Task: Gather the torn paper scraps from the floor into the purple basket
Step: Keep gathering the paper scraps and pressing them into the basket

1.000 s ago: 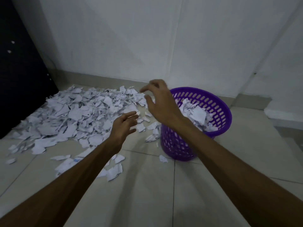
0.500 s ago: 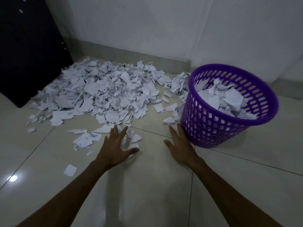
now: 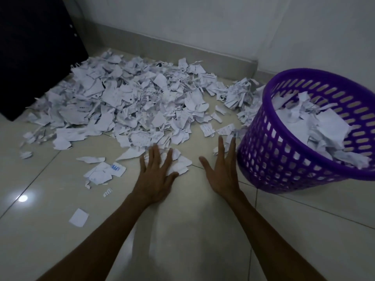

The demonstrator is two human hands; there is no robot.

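1. A dark cabinet (image 3: 36, 49) fills the upper left of the frame; it looms larger than half a second ago, as the view has dropped closer to the floor (image 3: 182, 230).
2. The paper scraps (image 3: 129, 102) lie heaped across the upper middle of the frame, reaching from the cabinet's foot to the wall's skirting, with loose bits strewn toward the lower left. The heap itself lies as it did in the earlier frame.
3. The left hand (image 3: 156, 177) lies flat at centre, fingers straight and spread, released and grasping nothing; its fingers rest on a few scraps at the near edge of the heap. It sits on the same scraps as half a second ago; a second ago it was raised above the pile.
4. The right hand (image 3: 221, 171) lies just right of centre, palm down on the tiles, fingers straight, released, just beside the basket's wall. A second ago it hung over the basket's rim.
5. The purple basket (image 3: 284, 159) stands at the right edge of the frame, filled with scraps to near its rim, and shows larger than before.
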